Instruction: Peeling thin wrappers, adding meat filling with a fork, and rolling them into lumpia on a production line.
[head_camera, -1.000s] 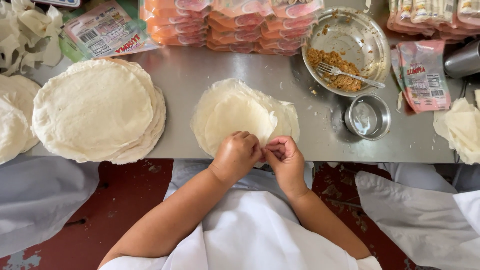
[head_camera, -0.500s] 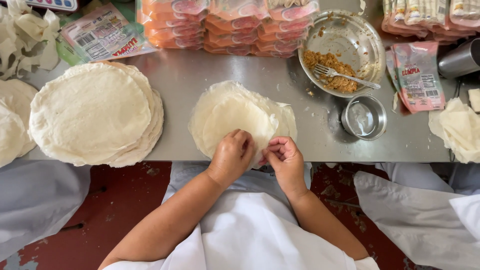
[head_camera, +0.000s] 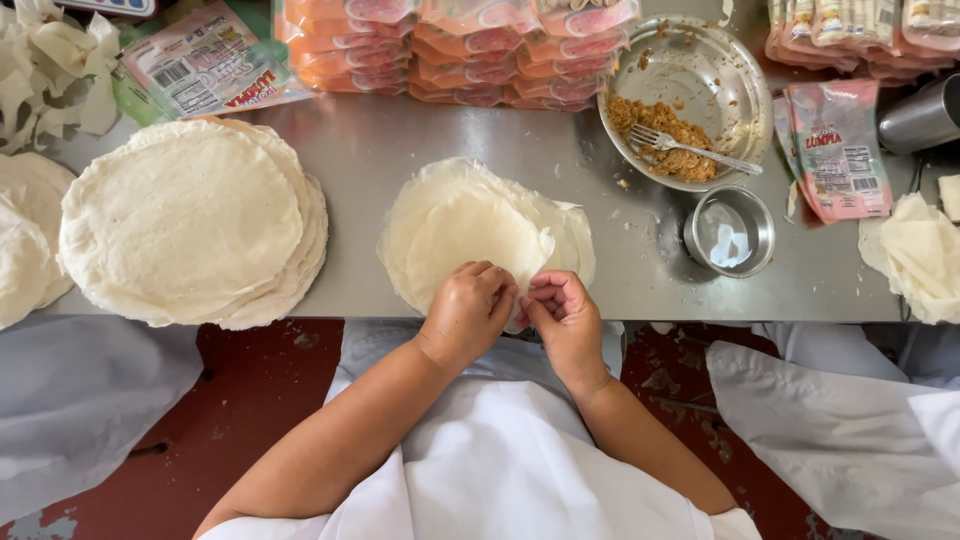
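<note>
Both hands (head_camera: 520, 310) pinch wrapper (head_camera: 470, 235) edge; fingertips hidden.

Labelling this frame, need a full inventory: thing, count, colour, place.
wrapper pile: one small stack, pale cream, table centre, near edge
big wrapper stack: one, cream, left
wrapper pieces: a few, cream, right edge
metal bowl: one, brown filling and fork inside, upper right
small metal cup: one, below the bowl
sealed packs: many, pink-orange, stacked along the far edge
flat pouch: pink, right
steel table: one, grey
left hand, right hand: both pinching the wrapper pile's near edge
</note>
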